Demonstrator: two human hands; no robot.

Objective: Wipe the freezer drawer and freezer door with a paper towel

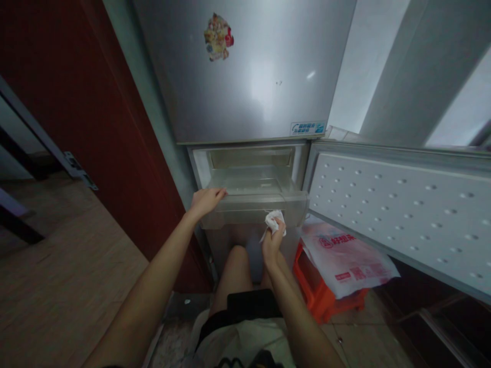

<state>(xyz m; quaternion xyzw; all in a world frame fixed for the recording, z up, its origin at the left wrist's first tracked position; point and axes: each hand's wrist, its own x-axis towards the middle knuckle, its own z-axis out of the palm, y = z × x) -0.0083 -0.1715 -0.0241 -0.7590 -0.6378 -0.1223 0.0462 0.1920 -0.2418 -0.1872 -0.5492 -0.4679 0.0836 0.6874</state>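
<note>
A clear plastic drawer is pulled partway out of the lower compartment of a silver refrigerator. My left hand grips the drawer's top edge near its left end, fingers curled over the rim. In my right hand is a crumpled white tissue, pressed against or held just before the drawer's front; contact is hard to tell. Little shows inside the drawer beyond its pale translucent walls.
The refrigerator's lower door stands wide to the right, its white dimpled inner side showing. Below it, an orange stool carries a white plastic bag with red print. A dark red door is close on the left. My knees are right below the drawer.
</note>
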